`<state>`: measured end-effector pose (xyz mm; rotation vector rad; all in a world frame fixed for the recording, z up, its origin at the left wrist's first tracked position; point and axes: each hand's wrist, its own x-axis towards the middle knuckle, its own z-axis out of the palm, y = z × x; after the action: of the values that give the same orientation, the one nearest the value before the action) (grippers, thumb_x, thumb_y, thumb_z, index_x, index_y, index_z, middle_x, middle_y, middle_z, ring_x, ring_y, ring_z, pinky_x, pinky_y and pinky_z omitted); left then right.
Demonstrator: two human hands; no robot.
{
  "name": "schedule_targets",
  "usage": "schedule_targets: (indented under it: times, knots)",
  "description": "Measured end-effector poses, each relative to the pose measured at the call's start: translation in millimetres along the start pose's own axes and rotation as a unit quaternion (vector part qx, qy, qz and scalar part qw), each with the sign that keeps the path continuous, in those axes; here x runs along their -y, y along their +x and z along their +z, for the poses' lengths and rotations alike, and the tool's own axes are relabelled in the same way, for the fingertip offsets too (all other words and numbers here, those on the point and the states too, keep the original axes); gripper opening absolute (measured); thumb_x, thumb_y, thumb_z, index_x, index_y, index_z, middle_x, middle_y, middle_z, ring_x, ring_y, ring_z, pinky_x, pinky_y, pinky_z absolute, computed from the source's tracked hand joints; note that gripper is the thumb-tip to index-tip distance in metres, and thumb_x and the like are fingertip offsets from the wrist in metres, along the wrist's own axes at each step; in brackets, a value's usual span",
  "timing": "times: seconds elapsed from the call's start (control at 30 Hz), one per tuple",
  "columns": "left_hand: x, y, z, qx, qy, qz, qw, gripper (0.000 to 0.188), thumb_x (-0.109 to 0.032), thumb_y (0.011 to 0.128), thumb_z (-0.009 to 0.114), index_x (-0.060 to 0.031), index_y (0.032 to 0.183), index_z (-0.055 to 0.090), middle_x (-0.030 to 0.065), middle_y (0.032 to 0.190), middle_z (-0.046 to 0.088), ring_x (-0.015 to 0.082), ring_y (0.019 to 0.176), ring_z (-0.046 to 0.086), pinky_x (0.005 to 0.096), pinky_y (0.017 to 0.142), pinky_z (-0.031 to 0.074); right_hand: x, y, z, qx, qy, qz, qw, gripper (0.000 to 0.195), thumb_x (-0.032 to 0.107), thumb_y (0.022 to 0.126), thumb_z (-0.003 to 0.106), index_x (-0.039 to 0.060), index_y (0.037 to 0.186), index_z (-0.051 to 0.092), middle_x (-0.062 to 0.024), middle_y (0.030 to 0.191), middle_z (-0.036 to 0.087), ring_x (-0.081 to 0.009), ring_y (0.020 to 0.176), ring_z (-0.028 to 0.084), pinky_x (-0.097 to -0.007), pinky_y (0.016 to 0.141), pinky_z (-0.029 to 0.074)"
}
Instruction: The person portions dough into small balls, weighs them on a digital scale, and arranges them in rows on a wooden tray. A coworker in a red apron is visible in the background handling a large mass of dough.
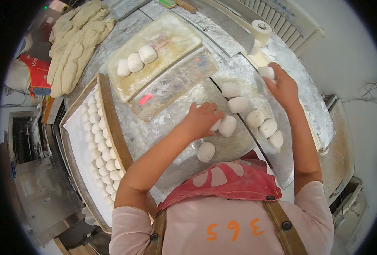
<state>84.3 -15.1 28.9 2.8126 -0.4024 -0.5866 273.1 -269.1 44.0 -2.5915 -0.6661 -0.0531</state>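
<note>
At the right side of the floured metal worktable [188,95], my right hand [283,84] grips a white dough piece [266,72] between thumb and fingers. My left hand [204,120] curls over a dough piece [216,125] near the table's middle, its fingers partly hiding it. White shows past the fingertips too, mostly covered. Touching or nearly touching that piece is another round dough piece [227,126]. A single one [206,152] lies nearer my apron. Between my hands, several more dough pieces [255,118] rest on the metal, some touching each other.
A wooden tray [110,118] with rows of dough pieces stands left. Three dough pieces [135,62] sit on a floury plastic lid [172,35], beside a clear plastic box [175,84]. Large dough slabs [77,47] lie at far left. A machine's roller [262,28] stands far right.
</note>
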Motion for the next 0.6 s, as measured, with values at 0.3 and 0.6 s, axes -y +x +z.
schedule_targets:
  times: [0.3, 0.6]
  knots:
    - [-34.9, -10.9, 44.5, -0.189, 0.071, -0.039, 0.979, 0.079, -0.041, 0.064, 0.087, -0.0329, 0.137, 0.058, 0.0049, 0.124, 0.057, 0.0259, 0.117, 0.054, 0.0574, 0.09, 0.041, 116.6, 20.4, 97.2, 0.185, 0.191, -0.141, 0.954, 0.048, 0.021, 0.086, 0.076, 0.0128, 0.132, 0.062, -0.0111, 0.126, 0.067, -0.0319, 0.111, 0.066, -0.0375, 0.096, 0.051]
    - [35.8, -80.3, 46.9, -0.193, -0.049, -0.24, 0.95, 0.071, -0.044, 0.069, 0.086, -0.0288, 0.133, 0.06, 0.0044, 0.124, 0.057, 0.0259, 0.119, 0.054, 0.0562, 0.089, 0.045, 31.5, -31.1, 52.1, -0.039, 0.135, -0.133, 0.981, 0.045, 0.014, 0.084, 0.075, 0.0061, 0.126, 0.063, -0.0173, 0.127, 0.063, -0.0364, 0.123, 0.056, -0.0462, 0.107, 0.043]
